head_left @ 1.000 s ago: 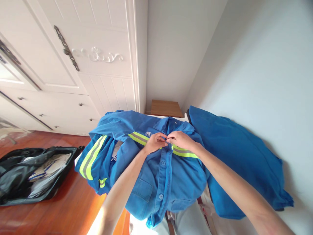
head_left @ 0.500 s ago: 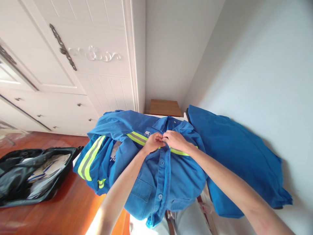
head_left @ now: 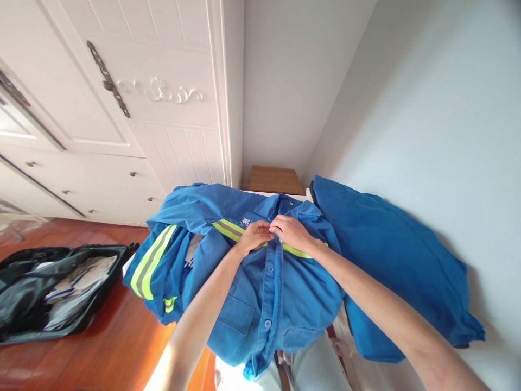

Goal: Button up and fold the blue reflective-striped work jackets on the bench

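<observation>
- Nearest me, the person's light grey trousers show below a blue jacket, which lies spread out front side up, its hem toward the legs and its collar at the far end.
- Two buttons stand in line on the front strip, below the hands.
- The left hand and right hand meet just below the collar, fingertips together, each pinching the jacket's front edge; whether a button sits between them I cannot tell, as the fingers cover it.
- A yellow and grey band crosses the chest and runs on behind the right hand.
- To the left, bunched blue cloth with a wider yellow and grey stripe lies against the jacket.
- To the right, a large blue cloth piece spreads alongside the wall.
- Off to the left, an open black suitcase holds clothes on the reddish wooden floor.
- Beyond the collar sits a brown wooden board.
- A white wardrobe stands behind, with a dark ornate handle.
</observation>
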Available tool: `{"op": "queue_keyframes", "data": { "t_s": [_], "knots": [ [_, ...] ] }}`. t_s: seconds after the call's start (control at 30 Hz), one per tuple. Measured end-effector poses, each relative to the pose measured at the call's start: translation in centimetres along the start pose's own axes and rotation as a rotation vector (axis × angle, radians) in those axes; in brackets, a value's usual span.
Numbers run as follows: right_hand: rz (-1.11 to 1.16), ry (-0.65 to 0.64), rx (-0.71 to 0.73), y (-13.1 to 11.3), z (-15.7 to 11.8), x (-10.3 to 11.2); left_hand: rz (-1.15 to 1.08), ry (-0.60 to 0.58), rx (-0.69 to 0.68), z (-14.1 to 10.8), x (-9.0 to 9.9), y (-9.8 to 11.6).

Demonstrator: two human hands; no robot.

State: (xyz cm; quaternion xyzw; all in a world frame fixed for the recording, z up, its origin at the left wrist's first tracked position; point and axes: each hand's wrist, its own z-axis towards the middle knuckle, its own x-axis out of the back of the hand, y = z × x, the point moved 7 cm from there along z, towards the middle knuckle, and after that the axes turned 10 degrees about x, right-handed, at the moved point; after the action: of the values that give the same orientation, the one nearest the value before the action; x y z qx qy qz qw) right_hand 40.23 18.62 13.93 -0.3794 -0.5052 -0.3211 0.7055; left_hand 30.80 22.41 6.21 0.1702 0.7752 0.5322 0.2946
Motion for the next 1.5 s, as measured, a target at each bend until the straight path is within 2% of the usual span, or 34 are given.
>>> {"op": "queue_keyframes", "data": {
  "t_s": [0.2, 0.37, 0.5, 0.7, 0.87, 1.0, 1.27, 1.4, 1.5],
  "knots": [
    [0.048, 0.003, -0.076, 0.5, -0.5, 0.7, -0.037, 0.054, 0.038, 0.0, 0.4, -0.2],
    [0.072, -0.04, -0.137, 1.5, -0.8, -0.3, 0.002, 0.06, 0.033, 0.1, 0.4, -0.2],
    [0.22, -0.053, -0.108, 2.1, -1.0, -1.2, 0.013, 0.027, 0.018, 0.3, 0.2, -0.3],
    [0.523, -0.094, -0.017, 2.9, -2.5, -1.6, 0.122, 0.02, -0.081, 0.6, 0.0, -0.2],
    [0.509, -0.138, -0.054, 3.4, -2.8, -1.8, 0.212, 0.042, -0.125, 0.6, 0.0, -0.2],
    [0.414, -0.107, 0.013, 2.7, -2.3, -1.5, 0.252, 0.034, -0.155, 0.4, -0.2, 0.1],
    [0.407, -0.062, 0.101, 2.2, -2.5, -1.2, 0.248, 0.001, -0.171, 0.2, -0.5, 0.4],
    [0.453, -0.01, 0.076, 2.9, -2.6, -1.5, 0.227, 0.007, -0.125, 0.3, -0.3, 0.1],
    [0.611, 0.031, -0.03, 4.4, -2.9, -2.1, 0.203, -0.012, -0.134, 0.3, -0.5, 0.2]
  ]
}}
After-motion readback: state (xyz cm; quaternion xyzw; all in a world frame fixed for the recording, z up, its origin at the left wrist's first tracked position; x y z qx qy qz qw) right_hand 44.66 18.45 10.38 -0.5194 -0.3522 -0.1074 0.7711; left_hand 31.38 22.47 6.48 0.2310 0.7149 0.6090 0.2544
